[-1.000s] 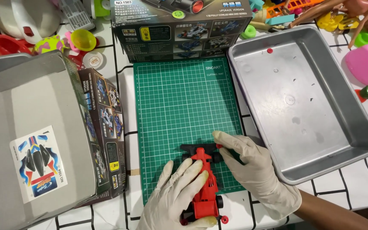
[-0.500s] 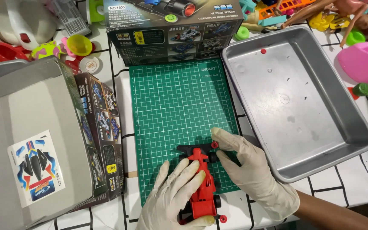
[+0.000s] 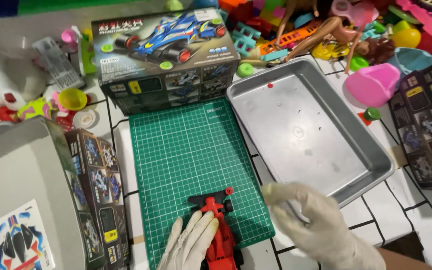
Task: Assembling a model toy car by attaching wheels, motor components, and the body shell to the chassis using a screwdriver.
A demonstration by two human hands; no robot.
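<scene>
While our gloved left hand (image 3: 192, 243) lies flat with fingers spread on the red plastic toy racing car (image 3: 219, 236), pinning rather than clasping it, the car sits at the near edge of the green gridded cutting mat (image 3: 191, 155). Its long axis runs away from us, and our gloved right hand (image 3: 310, 215) hovers loosely curled and empty just to its right, over the near corner of the grey metal tray (image 3: 376, 155).

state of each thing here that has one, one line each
red toy car: lying on the mat, nose pointing away, under the left hand
left hand: gloved, fingers flat on the car
right hand: gloved, blurred, off the car, at the tray's near corner
metal tray: upright, holds only small bits and one red piece
cutting mat: flat, mostly bare
car kit box: closed, behind the mat
grey box lid: open side up, sticker sheet inside
</scene>
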